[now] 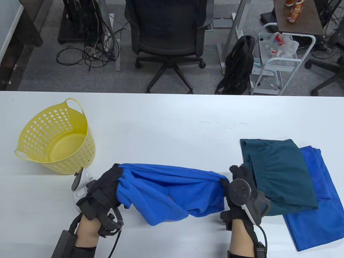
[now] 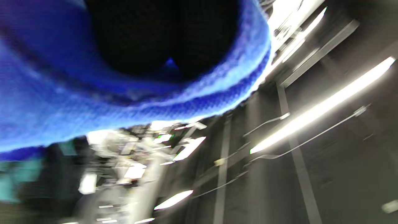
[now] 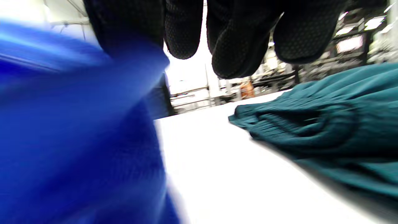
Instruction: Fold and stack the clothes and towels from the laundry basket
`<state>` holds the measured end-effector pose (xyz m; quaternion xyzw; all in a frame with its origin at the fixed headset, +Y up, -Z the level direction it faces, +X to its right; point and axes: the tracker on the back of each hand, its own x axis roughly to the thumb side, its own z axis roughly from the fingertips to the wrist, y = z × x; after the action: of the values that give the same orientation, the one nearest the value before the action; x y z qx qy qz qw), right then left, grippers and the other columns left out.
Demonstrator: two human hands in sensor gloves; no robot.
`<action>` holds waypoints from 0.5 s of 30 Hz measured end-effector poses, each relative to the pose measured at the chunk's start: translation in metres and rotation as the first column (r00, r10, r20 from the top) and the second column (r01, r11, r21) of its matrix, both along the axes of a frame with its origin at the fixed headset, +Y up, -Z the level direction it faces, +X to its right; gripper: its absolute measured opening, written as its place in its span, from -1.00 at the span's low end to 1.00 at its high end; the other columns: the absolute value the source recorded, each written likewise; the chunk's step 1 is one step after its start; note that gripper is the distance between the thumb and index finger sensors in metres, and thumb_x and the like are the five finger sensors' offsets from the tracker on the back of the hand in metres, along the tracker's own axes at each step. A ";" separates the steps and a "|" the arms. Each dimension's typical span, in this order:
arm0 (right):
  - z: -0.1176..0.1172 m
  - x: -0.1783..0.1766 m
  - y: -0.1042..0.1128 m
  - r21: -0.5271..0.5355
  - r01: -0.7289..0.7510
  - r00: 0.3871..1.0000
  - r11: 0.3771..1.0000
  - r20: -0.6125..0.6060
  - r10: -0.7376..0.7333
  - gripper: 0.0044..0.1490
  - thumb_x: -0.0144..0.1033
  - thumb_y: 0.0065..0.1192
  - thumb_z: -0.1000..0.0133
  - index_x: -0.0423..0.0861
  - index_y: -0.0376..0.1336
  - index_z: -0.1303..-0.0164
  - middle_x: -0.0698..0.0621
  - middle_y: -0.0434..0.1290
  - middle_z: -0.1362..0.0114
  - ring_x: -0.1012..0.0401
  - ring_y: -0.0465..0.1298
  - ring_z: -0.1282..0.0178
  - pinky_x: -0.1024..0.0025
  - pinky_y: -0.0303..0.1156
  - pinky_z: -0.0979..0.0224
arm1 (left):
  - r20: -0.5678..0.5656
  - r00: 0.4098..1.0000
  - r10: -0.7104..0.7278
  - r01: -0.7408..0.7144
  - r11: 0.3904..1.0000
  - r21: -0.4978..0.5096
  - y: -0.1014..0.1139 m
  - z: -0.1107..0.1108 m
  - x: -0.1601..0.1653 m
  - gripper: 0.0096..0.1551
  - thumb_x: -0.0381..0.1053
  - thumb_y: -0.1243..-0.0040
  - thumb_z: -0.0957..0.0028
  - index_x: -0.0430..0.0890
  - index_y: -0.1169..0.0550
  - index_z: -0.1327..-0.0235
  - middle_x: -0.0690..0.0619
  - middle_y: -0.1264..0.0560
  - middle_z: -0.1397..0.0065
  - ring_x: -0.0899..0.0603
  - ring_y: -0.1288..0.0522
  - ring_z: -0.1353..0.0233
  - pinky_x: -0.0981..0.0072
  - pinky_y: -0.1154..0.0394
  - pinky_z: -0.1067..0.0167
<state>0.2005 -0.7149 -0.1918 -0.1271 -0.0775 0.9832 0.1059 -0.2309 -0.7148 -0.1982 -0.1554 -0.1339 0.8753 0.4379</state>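
Bunched blue towel (image 1: 172, 193) sagging mid-air, left hand (image 1: 103, 188) and right hand (image 1: 239, 188) gripping its ends

You see basket (image 1: 57, 139) left on table (image 1: 172, 115) | towel (image 1: 172, 192) bottom centre, between your hands | garment (image 1: 282, 172) lower right, atop folded towel (image 1: 319, 220).

Both hands are raised over the near table edge, well apart, wrists level. The left hand (image 1: 103, 188) grips one end of the blue towel (image 1: 172, 192); the right hand (image 1: 239, 188) pinches the other.
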 end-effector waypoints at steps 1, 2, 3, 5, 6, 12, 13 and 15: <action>0.001 0.003 -0.002 -0.017 -0.026 1.000 1.000 0.015 0.027 -0.19 -0.26 0.43 -0.18 -0.24 0.20 -0.60 -0.41 0.17 -0.68 -0.13 0.46 -0.37 -0.30 0.37 -0.41 | -0.020 0.999 0.037 -0.037 0.999 -0.001 0.000 0.000 -0.004 -0.50 0.16 0.16 -0.50 -0.24 -0.31 -0.36 -0.07 -0.65 -0.14 0.21 -0.74 0.08 0.27 -0.75 -0.04; 0.002 0.005 -0.003 -0.030 -0.004 1.000 1.000 0.015 0.005 -0.19 -0.25 0.42 -0.19 -0.25 0.19 -0.61 -0.43 0.15 -0.68 -0.17 0.43 -0.40 -0.33 0.34 -0.42 | -0.037 0.999 0.039 -0.040 0.999 -0.007 0.000 0.000 -0.007 -0.49 0.15 0.17 -0.50 -0.24 -0.28 -0.38 -0.11 -0.63 -0.22 0.16 -0.74 -0.03 0.23 -0.74 -0.13; 0.003 0.001 -0.001 -0.012 0.057 0.998 0.998 -0.016 -0.057 -0.19 -0.26 0.41 -0.20 -0.26 0.18 -0.62 -0.45 0.14 -0.68 -0.19 0.42 -0.41 -0.35 0.33 -0.42 | -0.044 0.999 0.021 -0.021 1.000 -0.006 0.000 0.000 -0.008 -0.48 0.14 0.19 -0.50 -0.26 -0.25 -0.40 -0.15 -0.60 -0.29 0.12 -0.74 -0.12 0.19 -0.73 -0.19; 0.004 -0.015 0.004 0.027 0.185 0.967 0.982 -0.184 -0.177 -0.23 -0.25 0.40 -0.21 -0.23 0.21 -0.59 -0.45 0.15 -0.68 -0.20 0.42 -0.42 -0.37 0.33 -0.42 | -0.034 0.999 -0.006 0.005 1.000 -0.021 -0.002 -0.001 -0.002 -0.47 0.12 0.22 -0.50 -0.28 -0.21 -0.43 -0.22 -0.55 -0.40 0.02 -0.72 -0.27 0.12 -0.69 -0.29; 0.003 -0.034 0.006 0.002 0.256 0.897 0.967 -0.375 -0.236 -0.23 -0.18 0.38 -0.21 -0.21 0.21 -0.58 -0.42 0.15 -0.68 -0.20 0.41 -0.45 -0.37 0.33 -0.42 | -0.006 1.000 0.003 -0.003 1.000 -0.026 -0.004 -0.001 0.004 -0.46 0.11 0.23 -0.50 -0.29 -0.19 -0.44 -0.25 -0.52 -0.44 -0.02 -0.70 -0.32 0.08 -0.66 -0.33; 0.016 -0.142 -0.005 -0.502 0.316 0.384 0.805 -0.708 -0.592 0.45 0.20 0.16 -0.18 -0.42 -0.45 -0.80 -0.66 -0.44 -0.69 -0.57 -0.20 -0.61 -0.65 -0.07 -0.46 | 0.067 0.998 -0.011 0.015 0.998 -0.062 -0.010 0.005 0.027 -0.42 0.08 0.27 -0.50 -0.34 -0.11 -0.49 -0.38 -0.38 -0.57 -0.15 -0.60 -0.48 0.01 -0.58 -0.41; 0.018 -0.149 -0.006 -0.466 0.358 0.396 0.809 -0.709 -0.584 0.41 0.14 0.17 -0.21 -0.42 -0.44 -0.80 -0.66 -0.43 -0.68 -0.58 -0.18 -0.59 -0.63 -0.06 -0.46 | 0.081 0.997 0.002 0.004 0.997 -0.071 -0.011 0.005 0.029 -0.40 0.08 0.28 -0.50 -0.35 -0.09 -0.50 -0.39 -0.36 -0.58 -0.16 -0.59 -0.50 0.01 -0.57 -0.42; 0.019 -0.156 -0.012 -0.312 0.451 0.516 0.836 -0.673 -0.530 0.23 0.01 0.18 -0.27 -0.42 -0.30 -0.80 -0.67 -0.27 -0.68 -0.53 -0.02 -0.59 -0.56 0.06 -0.46 | 0.113 0.993 0.039 -0.029 0.996 -0.089 -0.014 0.006 0.035 -0.39 0.08 0.29 -0.50 -0.36 -0.07 -0.51 -0.40 -0.34 -0.60 -0.17 -0.57 -0.52 0.01 -0.55 -0.43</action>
<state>0.0444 -0.7273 -0.1727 0.2586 0.0592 0.8797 0.3946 -0.1962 -0.7292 -0.1920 -0.2221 -0.1228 0.8773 0.4074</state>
